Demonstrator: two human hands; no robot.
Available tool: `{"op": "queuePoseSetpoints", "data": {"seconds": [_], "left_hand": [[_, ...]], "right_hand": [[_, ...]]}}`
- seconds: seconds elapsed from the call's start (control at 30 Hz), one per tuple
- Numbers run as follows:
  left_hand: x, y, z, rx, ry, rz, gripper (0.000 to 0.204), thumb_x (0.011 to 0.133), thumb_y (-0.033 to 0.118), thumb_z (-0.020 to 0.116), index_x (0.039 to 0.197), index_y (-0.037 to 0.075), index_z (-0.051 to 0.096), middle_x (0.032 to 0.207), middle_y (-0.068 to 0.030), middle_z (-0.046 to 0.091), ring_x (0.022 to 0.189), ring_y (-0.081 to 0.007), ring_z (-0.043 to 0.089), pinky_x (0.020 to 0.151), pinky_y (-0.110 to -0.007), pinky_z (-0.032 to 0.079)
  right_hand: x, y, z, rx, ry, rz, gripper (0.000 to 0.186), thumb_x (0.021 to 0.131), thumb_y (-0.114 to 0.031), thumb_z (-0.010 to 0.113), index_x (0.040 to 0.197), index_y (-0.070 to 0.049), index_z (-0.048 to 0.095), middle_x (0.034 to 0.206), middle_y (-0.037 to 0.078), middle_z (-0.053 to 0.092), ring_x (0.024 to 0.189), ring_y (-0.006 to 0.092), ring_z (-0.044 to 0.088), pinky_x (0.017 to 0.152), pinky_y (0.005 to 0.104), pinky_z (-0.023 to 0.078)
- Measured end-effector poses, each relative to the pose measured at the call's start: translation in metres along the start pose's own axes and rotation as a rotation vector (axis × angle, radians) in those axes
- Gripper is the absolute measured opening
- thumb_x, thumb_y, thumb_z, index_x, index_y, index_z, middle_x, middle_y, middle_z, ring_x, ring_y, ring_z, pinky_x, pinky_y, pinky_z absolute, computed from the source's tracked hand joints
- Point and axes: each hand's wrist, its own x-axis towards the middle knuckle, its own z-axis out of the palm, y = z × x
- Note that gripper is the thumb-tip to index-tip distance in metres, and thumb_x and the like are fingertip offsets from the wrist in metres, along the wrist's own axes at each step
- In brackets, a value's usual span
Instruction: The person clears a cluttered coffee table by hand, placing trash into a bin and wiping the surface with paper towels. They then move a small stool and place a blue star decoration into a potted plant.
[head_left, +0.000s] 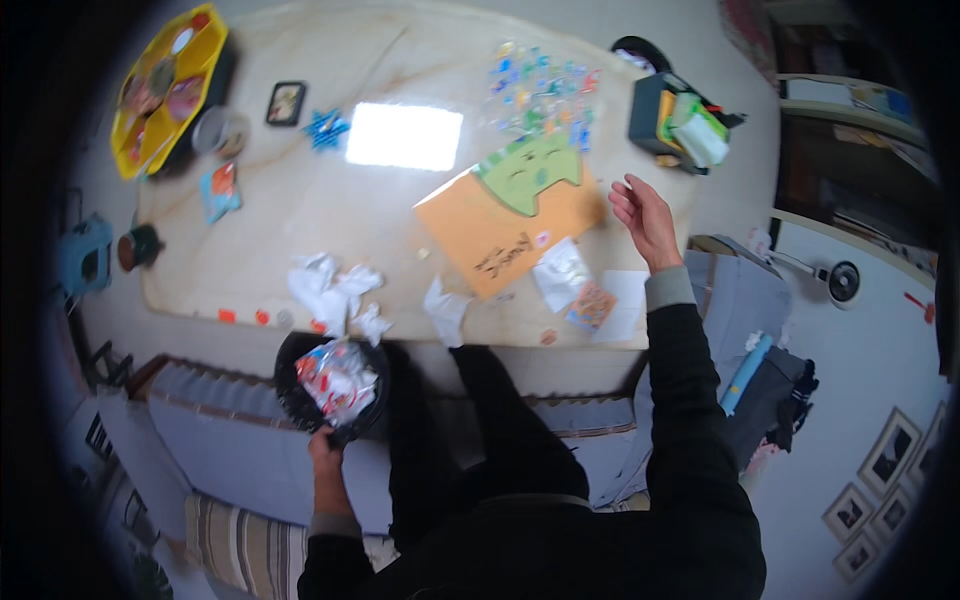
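My left hand [326, 452] grips the near rim of a black trash bin [290, 408], held at the table's front edge. Crumpled plastic wrappers [338, 382] in red and white fill the bin. Over the right part of the table, my right hand [648, 222] is open, its fingers stretched out and nothing in them. Beside it lies an orange paper sheet [470, 215] with handwriting, partly covered by a green cat-shaped cutout [530, 178]. Crumpled white tissues [322, 285] lie just beyond the bin, and another tissue [446, 308] rests at the table edge.
On the pale table [270, 200] stand a yellow sectioned snack tray [212, 50], a clear jar [218, 132] and a dark green box of packets [648, 115]. Small colourful pieces [545, 90] lie scattered at the back. A grey sofa [240, 440] is behind me.
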Motion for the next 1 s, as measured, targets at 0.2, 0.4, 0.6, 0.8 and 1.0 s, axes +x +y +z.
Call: {"op": "queuePoseSetpoints", "data": {"seconds": [0.2, 0.4, 0.6, 0.8, 1.0], "left_hand": [[-0.014, 0.005, 0.028, -0.177, 0.069, -0.159, 0.027, 0.064, -0.001, 0.057, 0.092, 0.001, 0.057, 0.09, -0.0123, 0.059, 0.083, -0.0329, 0.059, 0.077, -0.049, 0.052], [-0.019, 0.008, 0.037, -0.179, 0.104, -0.158, 0.03, 0.065, -0.005, 0.058, 0.095, -0.004, 0.055, 0.09, -0.0142, 0.057, 0.078, -0.0329, 0.059, 0.067, -0.05, 0.052], [-0.015, 0.007, 0.034, -0.096, 0.125, -0.178, 0.027, 0.065, -0.001, 0.056, 0.092, 0.001, 0.057, 0.089, -0.0112, 0.059, 0.081, -0.0314, 0.06, 0.073, -0.049, 0.053], [-0.01, 0.005, 0.032, -0.108, 0.064, -0.189, 0.035, 0.065, -0.001, 0.056, 0.1, 0.0, 0.057, 0.095, -0.0124, 0.059, 0.086, -0.0327, 0.059, 0.077, -0.049, 0.052], [-0.012, 0.005, 0.03, -0.129, 0.08, -0.176, 0.034, 0.064, -0.002, 0.057, 0.097, -0.001, 0.057, 0.093, -0.0128, 0.058, 0.085, -0.0327, 0.058, 0.076, -0.051, 0.051]], "right_hand": [[-0.042, 0.083, 0.046, -0.769, -0.082, 0.073, 0.026, 0.089, -0.024, 0.062, 0.105, -0.004, 0.064, 0.082, 0.002, 0.064, 0.069, 0.0082, 0.059, 0.061, 0.0232, 0.047], [-0.083, 0.164, 0.072, -0.716, -0.144, 0.369, 0.028, 0.088, -0.03, 0.064, 0.084, -0.003, 0.063, 0.072, 0.004, 0.064, 0.058, 0.009, 0.059, 0.051, 0.0242, 0.05], [-0.059, 0.266, 0.108, -0.306, 0.719, -0.067, 0.032, 0.077, -0.023, 0.074, 0.076, 0.003, 0.055, 0.065, 0.008, 0.057, 0.054, 0.0169, 0.055, 0.048, 0.0301, 0.044], [-0.049, 0.27, 0.096, -0.251, 0.598, 0.069, 0.023, 0.078, -0.012, 0.07, 0.08, 0.004, 0.054, 0.067, 0.008, 0.057, 0.053, 0.0171, 0.053, 0.048, 0.0307, 0.044], [-0.076, 0.214, 0.11, 0.08, 0.37, 0.22, 0.013, 0.084, -0.011, 0.062, 0.089, -0.001, 0.055, 0.07, 0.007, 0.06, 0.054, 0.0123, 0.054, 0.047, 0.0239, 0.044]]}}
